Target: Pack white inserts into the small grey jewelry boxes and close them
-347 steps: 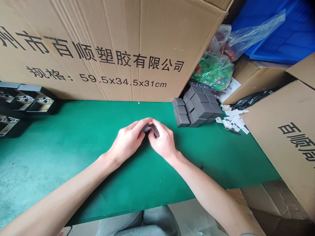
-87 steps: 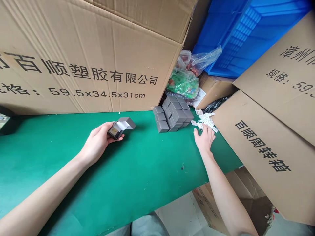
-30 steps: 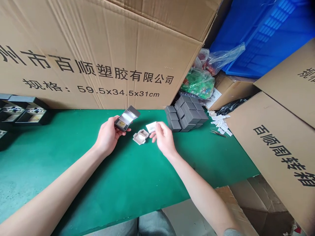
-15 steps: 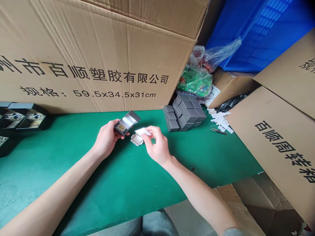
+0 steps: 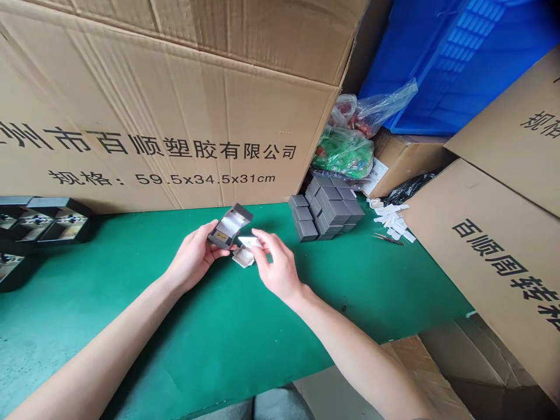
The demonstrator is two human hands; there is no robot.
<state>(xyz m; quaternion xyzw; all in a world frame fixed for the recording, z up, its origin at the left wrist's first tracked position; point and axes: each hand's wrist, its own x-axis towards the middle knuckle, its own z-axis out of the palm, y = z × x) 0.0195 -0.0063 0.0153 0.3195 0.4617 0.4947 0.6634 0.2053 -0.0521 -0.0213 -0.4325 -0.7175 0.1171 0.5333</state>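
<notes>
My left hand (image 5: 192, 255) is closed around a small dark grey box (image 5: 230, 226) with its lid open. The inside of the lid looks shiny, and a gold-coloured patch shows in its base. Between thumb and fingers, my right hand (image 5: 276, 261) pinches a small white piece (image 5: 249, 241) beside the box's right side. Just below these, on the green table, lies a small whitish folded tray or insert (image 5: 243, 256). My right fingers partly cover the white piece, so its exact kind is unclear.
Stacked closed grey boxes (image 5: 331, 209) stand right of my hands. White slips (image 5: 392, 219) and tweezers (image 5: 388, 239) lie farther right. Open dark boxes (image 5: 63, 220) sit at the left. A large carton (image 5: 175, 105) walls off the back; another carton (image 5: 494, 245) borders the right.
The view has shifted slightly, so the scene sits a little lower. My right hand has brought the white piece closer to the open box. My left hand keeps its hold.
</notes>
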